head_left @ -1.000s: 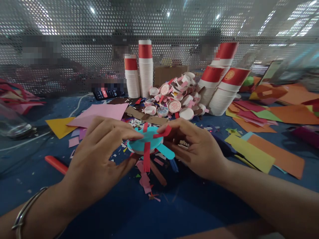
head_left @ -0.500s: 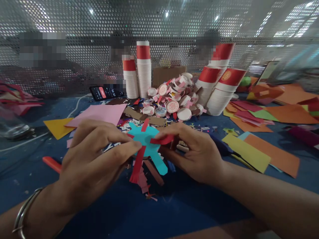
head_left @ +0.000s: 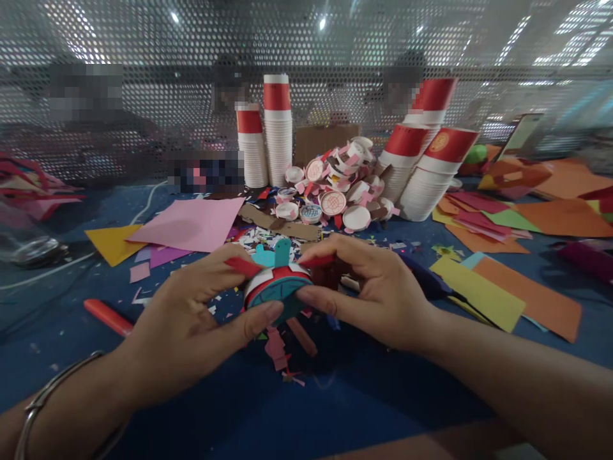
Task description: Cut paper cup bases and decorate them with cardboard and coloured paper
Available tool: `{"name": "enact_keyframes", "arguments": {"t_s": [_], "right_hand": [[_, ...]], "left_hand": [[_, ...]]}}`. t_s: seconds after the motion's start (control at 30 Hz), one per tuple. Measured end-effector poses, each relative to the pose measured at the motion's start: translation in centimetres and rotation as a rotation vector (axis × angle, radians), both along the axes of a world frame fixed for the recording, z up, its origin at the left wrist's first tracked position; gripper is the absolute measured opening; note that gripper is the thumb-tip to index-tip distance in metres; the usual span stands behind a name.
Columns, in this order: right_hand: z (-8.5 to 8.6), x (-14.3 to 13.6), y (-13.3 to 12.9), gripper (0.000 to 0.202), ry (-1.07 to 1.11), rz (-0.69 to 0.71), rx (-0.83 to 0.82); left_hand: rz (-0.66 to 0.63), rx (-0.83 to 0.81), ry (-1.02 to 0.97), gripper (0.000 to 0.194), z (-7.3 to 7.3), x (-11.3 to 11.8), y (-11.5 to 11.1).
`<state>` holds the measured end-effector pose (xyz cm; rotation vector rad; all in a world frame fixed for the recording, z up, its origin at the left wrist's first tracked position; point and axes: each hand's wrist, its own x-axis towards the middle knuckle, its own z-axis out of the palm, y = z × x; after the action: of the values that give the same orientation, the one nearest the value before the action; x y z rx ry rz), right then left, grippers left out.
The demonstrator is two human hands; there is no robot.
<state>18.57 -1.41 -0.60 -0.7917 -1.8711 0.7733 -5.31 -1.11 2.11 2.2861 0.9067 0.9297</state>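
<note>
Between my two hands, above the table, is a small round paper craft with a teal disc face, a white side and red paper strips. Turquoise paper tabs stick up behind it, one showing two dark dots. My left hand grips its left side, thumb on the teal face and fingers behind. My right hand pinches the right side, thumb at the edge and fingers by a red strip. Paper scraps and a brown strip lie beneath. The far side of the craft is hidden.
Behind stands a pile of small round paper pieces, between stacks of red-and-white paper cups. Pink paper and a red stick-like tool lie left. Yellow and orange sheets lie right. People sit beyond the mesh screen.
The paper craft has been tipped over: its turquoise tabbed side faced me before, and now the teal disc face and white side show. My left thumb has moved onto the face.
</note>
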Motion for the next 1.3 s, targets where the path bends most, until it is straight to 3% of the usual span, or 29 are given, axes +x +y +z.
{"name": "enact_keyframes", "arguments": {"t_s": [0.1, 0.23, 0.4, 0.57, 0.73, 0.87, 1.0, 1.3], "right_hand": [[0.2, 0.0, 0.1, 0.02, 0.024, 0.013, -0.128], [0.3, 0.1, 0.5, 0.024, 0.076, 0.071, -0.213], [0.1, -0.2, 1.0, 0.031, 0.137, 0.168, -0.378], [-0.3, -0.4, 1.3, 0.034, 0.211, 0.225, -0.517], [-0.1, -0.4, 1.3, 0.032, 0.268, 0.203, -0.594], [0.1, -0.6, 1.2, 0.03, 0.301, 0.178, -0.605], [-0.1, -0.7, 1.2, 0.032, 0.295, 0.162, -0.617], [-0.2, -0.5, 1.2, 0.033, 0.164, 0.085, -0.562]], "left_hand": [[0.03, -0.276, -0.15, 0.004, -0.1, 0.2, -0.1], [-0.021, -0.622, -0.333, 0.012, -0.6, 0.5, 0.3], [-0.001, -0.814, -0.443, 0.016, -0.9, 1.2, 0.7], [0.028, -0.92, -0.563, 0.019, -1.2, 1.5, 0.8], [0.019, -0.945, -0.534, 0.018, -1.5, 1.3, 0.9], [0.013, -0.971, -0.562, 0.02, -1.3, 1.4, 1.0], [0.157, -0.956, -0.68, 0.025, -1.1, 1.6, 1.2], [0.192, -0.897, -0.714, 0.011, -1.5, 1.3, 1.7]]}}
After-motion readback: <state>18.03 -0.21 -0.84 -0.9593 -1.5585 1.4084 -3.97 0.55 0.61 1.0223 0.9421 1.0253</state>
